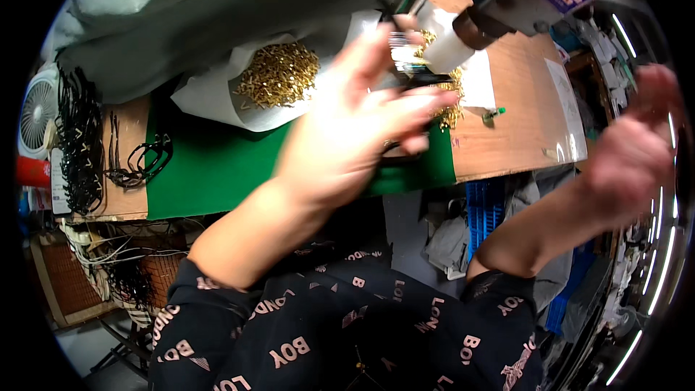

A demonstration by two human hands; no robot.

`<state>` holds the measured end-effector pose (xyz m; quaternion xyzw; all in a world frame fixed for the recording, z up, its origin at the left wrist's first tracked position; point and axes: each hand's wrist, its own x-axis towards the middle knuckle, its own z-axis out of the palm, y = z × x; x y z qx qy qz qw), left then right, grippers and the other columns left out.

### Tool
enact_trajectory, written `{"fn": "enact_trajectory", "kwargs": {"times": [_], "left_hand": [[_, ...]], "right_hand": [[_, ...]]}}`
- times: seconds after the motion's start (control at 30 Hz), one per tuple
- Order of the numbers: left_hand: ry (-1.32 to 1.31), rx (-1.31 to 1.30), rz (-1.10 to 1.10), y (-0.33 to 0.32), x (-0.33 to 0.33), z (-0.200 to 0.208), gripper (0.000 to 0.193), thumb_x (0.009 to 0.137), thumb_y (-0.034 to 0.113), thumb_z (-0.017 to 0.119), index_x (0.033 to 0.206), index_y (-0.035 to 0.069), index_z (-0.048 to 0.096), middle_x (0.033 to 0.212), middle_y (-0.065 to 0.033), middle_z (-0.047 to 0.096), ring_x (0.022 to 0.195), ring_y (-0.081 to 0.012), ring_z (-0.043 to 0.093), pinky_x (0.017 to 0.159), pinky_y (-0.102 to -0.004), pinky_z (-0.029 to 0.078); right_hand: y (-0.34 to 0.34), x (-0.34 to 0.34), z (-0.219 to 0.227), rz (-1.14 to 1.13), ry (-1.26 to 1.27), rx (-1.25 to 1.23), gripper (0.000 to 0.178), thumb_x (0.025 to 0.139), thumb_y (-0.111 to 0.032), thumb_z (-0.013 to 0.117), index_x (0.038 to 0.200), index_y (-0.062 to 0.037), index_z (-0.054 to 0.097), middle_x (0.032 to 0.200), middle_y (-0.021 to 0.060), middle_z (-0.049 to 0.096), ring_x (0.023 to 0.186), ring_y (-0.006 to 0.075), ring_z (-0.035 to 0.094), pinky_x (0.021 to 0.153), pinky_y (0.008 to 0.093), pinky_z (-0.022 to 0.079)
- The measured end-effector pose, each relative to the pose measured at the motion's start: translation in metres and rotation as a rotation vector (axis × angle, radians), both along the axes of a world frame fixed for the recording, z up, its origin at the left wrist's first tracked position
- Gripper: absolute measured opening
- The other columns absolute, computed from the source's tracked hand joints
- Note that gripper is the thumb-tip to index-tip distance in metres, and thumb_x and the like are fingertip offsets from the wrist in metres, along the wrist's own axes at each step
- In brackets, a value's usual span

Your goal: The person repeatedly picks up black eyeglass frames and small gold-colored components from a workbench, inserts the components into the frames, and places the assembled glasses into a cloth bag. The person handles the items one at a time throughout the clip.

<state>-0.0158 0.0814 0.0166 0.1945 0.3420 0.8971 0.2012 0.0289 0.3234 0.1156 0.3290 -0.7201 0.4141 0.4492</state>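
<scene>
My left hand reaches over the table with its fingers spread apart, blurred by motion. Its fingertips are beside a black and shiny metal part under the bench machine; whether they touch it I cannot tell. Above that part points the machine's whitish cylindrical end. Small gold-coloured metal pieces lie heaped beneath it, and a larger pile of gold pieces sits on white sheeting left of the hand. My right hand is raised at the far right, away from the table; its fingers are smeared by motion.
A green mat covers part of the wooden table. Black looped strips and a thick black bundle lie at the left, near a white fan. A small green-tipped item lies right. Blue crates stand below.
</scene>
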Motion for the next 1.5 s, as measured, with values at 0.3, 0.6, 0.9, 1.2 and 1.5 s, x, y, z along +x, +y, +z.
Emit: {"fn": "enact_trajectory", "kwargs": {"times": [0.3,0.6,0.9,1.2,1.5], "left_hand": [[-0.029,-0.663,0.720,-0.147,0.026,-0.098,0.061,0.076,-0.006,0.042,0.136,-0.006,0.030,0.138,-0.0184,0.037,0.127,-0.0274,0.038,0.106,-0.0355,0.030],[0.996,-1.400,0.430,-0.090,0.037,-0.061,0.047,0.075,0.009,0.063,0.119,-0.003,0.050,0.128,-0.0206,0.047,0.118,-0.0362,0.045,0.101,-0.0427,0.035],[0.960,-1.540,0.294,-0.085,0.032,-0.073,0.031,0.065,0.018,0.075,0.090,0.004,0.063,0.111,-0.0130,0.058,0.101,-0.0264,0.057,0.082,-0.0337,0.049],[0.831,-1.369,0.421,-0.087,0.031,-0.080,0.018,0.068,0.010,0.071,0.081,0.004,0.059,0.092,-0.0120,0.064,0.079,-0.0253,0.063,0.069,-0.0325,0.051],[0.746,-1.081,0.426,-0.098,0.032,-0.074,0.012,0.069,0.005,0.068,0.078,0.004,0.059,0.068,-0.0080,0.061,0.060,-0.0219,0.061,0.054,-0.0281,0.047]], "right_hand": [[0.002,0.009,-0.225,-0.680,-0.965,-0.074,0.010,0.078,-0.006,0.068,0.084,-0.0008,0.062,0.072,0.0039,0.058,0.060,0.0109,0.053,0.058,0.0255,0.045],[0.002,0.008,-0.213,-0.627,-0.888,0.322,0.006,0.080,-0.003,0.063,0.078,0.0006,0.058,0.073,0.0080,0.059,0.062,0.0137,0.055,0.060,0.0274,0.046],[0.009,0.017,-0.189,-0.658,-1.147,0.088,0.017,0.073,-0.009,0.071,0.079,0.0013,0.059,0.067,0.0086,0.057,0.058,0.0173,0.054,0.058,0.0283,0.046],[0.001,0.005,-0.190,-0.636,-1.286,0.166,0.014,0.074,-0.009,0.068,0.074,0.0010,0.058,0.059,0.0086,0.055,0.053,0.0145,0.050,0.053,0.0282,0.043],[0.002,0.016,-0.192,-0.603,-1.196,0.144,0.006,0.076,-0.003,0.062,0.077,0.0006,0.058,0.065,0.0058,0.057,0.058,0.0109,0.053,0.056,0.0250,0.044]]}}
